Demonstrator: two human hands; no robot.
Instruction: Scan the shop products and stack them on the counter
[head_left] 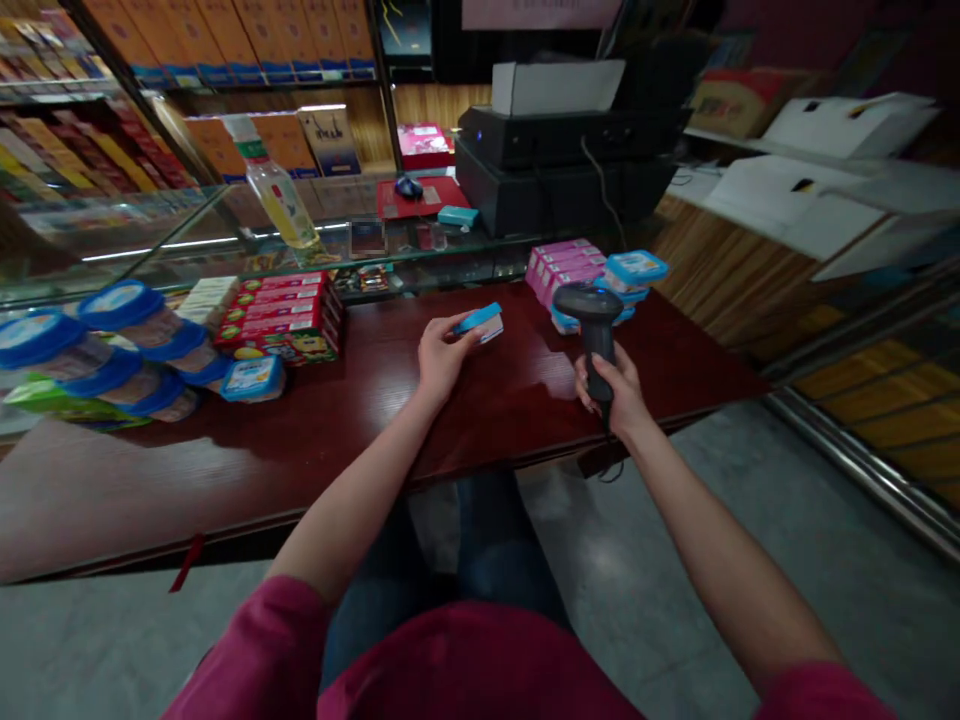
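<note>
Left hand [442,352] pinched a small blue-lidded plastic tub [486,326], tilted, over the glossy dark-red wooden table [375,405]; right hand [619,390] gripped a black pistol-shaped scanner [598,335], apart. Seemingly scanning; next move called for aligning the two.

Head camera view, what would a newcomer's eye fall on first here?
Probably the dark handheld scanner, held in the person's right hand toward the right of the red-brown table. Next might come the small blue-lidded tub in the left hand, near the middle, then the stacked blue-lidded jars at the table's left end.
</note>
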